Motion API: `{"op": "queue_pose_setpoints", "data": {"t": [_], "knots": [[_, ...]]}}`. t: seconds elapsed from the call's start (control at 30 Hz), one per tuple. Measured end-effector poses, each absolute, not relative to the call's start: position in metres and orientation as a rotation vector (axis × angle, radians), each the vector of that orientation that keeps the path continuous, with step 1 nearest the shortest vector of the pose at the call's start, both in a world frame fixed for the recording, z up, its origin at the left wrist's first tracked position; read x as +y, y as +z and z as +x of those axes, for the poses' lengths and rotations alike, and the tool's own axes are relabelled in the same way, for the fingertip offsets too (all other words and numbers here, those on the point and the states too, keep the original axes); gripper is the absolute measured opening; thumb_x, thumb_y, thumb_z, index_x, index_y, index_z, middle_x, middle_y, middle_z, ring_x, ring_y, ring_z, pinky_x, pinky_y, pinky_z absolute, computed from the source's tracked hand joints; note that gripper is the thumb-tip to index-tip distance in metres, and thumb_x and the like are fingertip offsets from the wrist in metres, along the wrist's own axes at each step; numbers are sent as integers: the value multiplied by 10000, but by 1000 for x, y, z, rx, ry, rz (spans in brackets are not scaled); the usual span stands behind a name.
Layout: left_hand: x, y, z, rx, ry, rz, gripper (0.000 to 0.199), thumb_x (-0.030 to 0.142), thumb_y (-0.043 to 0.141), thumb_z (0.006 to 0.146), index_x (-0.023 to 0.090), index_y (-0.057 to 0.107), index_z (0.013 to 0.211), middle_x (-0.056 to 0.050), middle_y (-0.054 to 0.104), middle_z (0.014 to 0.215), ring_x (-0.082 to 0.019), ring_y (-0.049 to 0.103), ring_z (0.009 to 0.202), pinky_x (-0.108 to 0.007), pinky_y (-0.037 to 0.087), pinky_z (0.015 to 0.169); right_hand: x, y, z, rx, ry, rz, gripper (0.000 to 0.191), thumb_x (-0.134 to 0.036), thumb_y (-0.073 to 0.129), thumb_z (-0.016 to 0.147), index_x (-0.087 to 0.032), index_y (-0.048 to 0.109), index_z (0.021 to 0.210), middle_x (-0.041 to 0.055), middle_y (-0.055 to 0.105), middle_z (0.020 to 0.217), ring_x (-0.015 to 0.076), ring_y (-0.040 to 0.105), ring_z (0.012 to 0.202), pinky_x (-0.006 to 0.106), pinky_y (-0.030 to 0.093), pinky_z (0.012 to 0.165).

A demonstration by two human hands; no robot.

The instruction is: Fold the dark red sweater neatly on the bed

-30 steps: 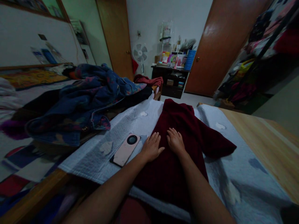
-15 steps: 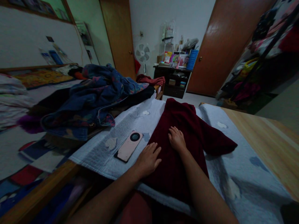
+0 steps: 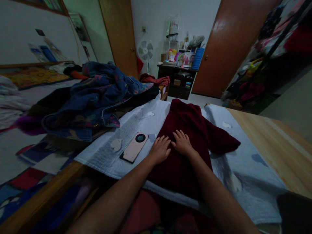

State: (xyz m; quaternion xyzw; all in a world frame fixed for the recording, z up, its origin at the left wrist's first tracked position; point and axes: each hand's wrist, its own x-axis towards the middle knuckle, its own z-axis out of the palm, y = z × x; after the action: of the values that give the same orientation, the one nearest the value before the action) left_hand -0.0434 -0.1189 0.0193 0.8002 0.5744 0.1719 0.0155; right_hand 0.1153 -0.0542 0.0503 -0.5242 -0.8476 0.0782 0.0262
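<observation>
A dark red short-sleeved top [image 3: 182,175] lies spread on a light blue quilted cloth [image 3: 131,128], one sleeve stretched out to the right. My left hand [image 3: 159,149] rests flat on the top's left edge, fingers extended. Close beside it, my right hand [image 3: 181,142] lies on the middle of the garment with its fingers spread. Neither hand grips the fabric. To the left of my left hand, a pale pink phone [image 3: 135,148] with a round black camera ring lies back side up on the cloth.
A heap of clothes with a blue floral denim jacket [image 3: 97,100] is piled at the left. Bare wooden board [image 3: 263,133] shows on the right. Further back stand a white fan [image 3: 145,50], a dark cabinet [image 3: 179,83] and a wooden door [image 3: 221,48]. Clothes hang at the far right.
My left hand has slid forward over the top's left edge, and my right hand has shifted slightly left, so the hands are closer together. The whole view has shifted a little.
</observation>
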Motion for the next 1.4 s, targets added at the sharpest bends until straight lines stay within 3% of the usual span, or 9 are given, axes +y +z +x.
{"op": "queue_pose_setpoints", "data": {"t": [0.27,0.53,0.7,0.87,1.07,1.23,1.4], "knots": [[-121,21,-44,1810,518,2523,483,297,461,907,162,465,1371,-90,423,1483,-263,315,1395,-465,238,1156,-111,54,137,-2700,347,-1589,801,-603,461,845,-237,212,1513,57,67,1603,298,53,1464,531,97,1152],[-123,22,-44,1775,570,2502,452,292,479,909,175,492,1346,-99,447,1465,-276,320,1393,-486,240,1150,-154,59,146,-2666,457,-1455,953,-662,592,732,-221,244,1502,96,86,1597,302,54,1464,550,71,1153],[-128,32,-37,1751,570,2419,409,149,448,895,169,541,1292,-131,489,1422,-287,367,1368,-507,290,1120,-165,62,164,-2503,667,-1302,885,-476,627,773,-217,208,1508,126,204,1573,265,156,1453,515,156,1161],[-138,35,-21,1574,701,2254,439,71,445,846,148,557,1263,-111,535,1374,-197,478,1283,-366,375,1099,-172,54,184,-2362,810,-1180,835,-173,574,713,-168,258,1486,144,257,1550,241,246,1428,463,243,1160],[-142,26,-18,1600,850,2197,400,94,463,847,157,569,1227,-97,553,1336,-196,480,1268,-393,358,1116,-176,39,175,-2322,593,-1232,839,-189,658,656,-152,352,1437,166,355,1499,266,313,1395,481,285,1144],[-141,21,-21,1572,908,2186,387,109,423,871,166,556,1230,-87,556,1331,-183,479,1266,-394,359,1116,-177,36,164,-2264,488,-1301,742,-111,604,648,-129,435,1370,186,440,1437,274,394,1348,477,330,1121],[-143,25,-21,1557,943,2154,382,125,407,875,178,556,1223,-82,569,1316,-182,493,1255,-397,375,1106,-180,41,168,-2333,516,-1304,698,-47,542,626,-110,493,1319,187,403,1466,264,330,1390,466,315,1135]]}}
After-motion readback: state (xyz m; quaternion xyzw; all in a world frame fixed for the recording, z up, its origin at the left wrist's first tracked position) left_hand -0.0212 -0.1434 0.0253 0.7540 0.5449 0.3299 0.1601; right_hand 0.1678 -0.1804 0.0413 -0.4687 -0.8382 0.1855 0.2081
